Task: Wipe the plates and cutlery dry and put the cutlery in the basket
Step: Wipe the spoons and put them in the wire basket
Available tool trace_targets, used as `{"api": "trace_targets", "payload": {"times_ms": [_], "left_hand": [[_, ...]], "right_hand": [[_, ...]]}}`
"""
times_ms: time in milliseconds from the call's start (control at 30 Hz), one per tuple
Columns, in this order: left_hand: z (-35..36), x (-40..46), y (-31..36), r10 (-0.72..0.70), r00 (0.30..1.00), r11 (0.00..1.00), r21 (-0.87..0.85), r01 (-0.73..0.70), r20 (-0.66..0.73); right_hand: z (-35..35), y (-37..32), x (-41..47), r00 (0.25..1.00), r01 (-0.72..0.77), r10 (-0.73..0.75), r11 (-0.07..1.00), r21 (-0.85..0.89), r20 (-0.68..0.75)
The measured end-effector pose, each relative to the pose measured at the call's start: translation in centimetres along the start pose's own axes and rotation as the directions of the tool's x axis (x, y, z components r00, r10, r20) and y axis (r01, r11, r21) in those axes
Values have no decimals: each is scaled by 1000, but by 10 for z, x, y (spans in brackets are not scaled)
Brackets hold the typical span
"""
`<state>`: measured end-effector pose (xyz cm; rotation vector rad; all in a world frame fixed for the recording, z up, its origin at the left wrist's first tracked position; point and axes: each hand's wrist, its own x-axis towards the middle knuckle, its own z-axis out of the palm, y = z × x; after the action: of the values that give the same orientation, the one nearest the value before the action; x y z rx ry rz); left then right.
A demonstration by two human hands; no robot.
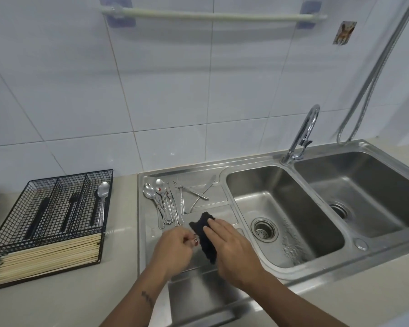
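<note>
The sink (pixel 281 208) and spoons (pixel 151 192) are shiny metal. The cloth (pixel 204 241) is black and fuzzy (rough-looking). The basket (pixel 57 185) is black wire, the wall tiles (pixel 80 90) glossy.

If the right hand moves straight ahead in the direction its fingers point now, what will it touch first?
The right hand points up-left across the black cloth it presses. Beyond the cloth, it would probably first meet the handles of the loose cutlery on the drainboard, though depth is uncertain.
</note>
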<state>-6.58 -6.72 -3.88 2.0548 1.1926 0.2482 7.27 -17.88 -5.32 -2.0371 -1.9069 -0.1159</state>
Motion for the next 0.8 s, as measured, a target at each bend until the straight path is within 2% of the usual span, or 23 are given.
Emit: {"api": "trace_targets", "payload": {"times_ms": [67, 200, 333, 367, 500, 600, 667, 800], "left_hand": [[-1, 1, 0, 11, 1000, 1000, -12, -11, 3], [2, -1, -1, -5, 1000, 996, -94, 7, 21], [4, 1, -4, -5, 1000, 982, -190, 9, 20], [5, 2, -3, -5, 1000, 980, -198, 10, 28], [10, 1, -7, -47, 998, 978, -201, 56, 46], [10, 0, -8, -129, 991, 970, -214, 118, -39], [9, 2, -5, -216, 971, 943, -278, 180, -102], [6, 10, 10, -345, 938, 811, -517, 276, -41]], "right_hand": [[4, 1, 0, 998, 56, -55, 998, -34, 24], [-4, 12, 6, 990, -143, 143, 988, 49, 5], [-7, 6, 5, 1000, 13, -13, 1000, 22, 18], [-7, 6, 4, 1000, 14, -14, 999, 30, 18], [-10, 17, 5, 987, -158, 157, 985, 71, 10], [-18, 18, 8, 977, -212, 214, 973, 95, -11], [-23, 16, 13, 960, -267, 276, 954, 139, -45], [-23, 10, 21, 924, -348, 371, 915, 203, -90]]}}
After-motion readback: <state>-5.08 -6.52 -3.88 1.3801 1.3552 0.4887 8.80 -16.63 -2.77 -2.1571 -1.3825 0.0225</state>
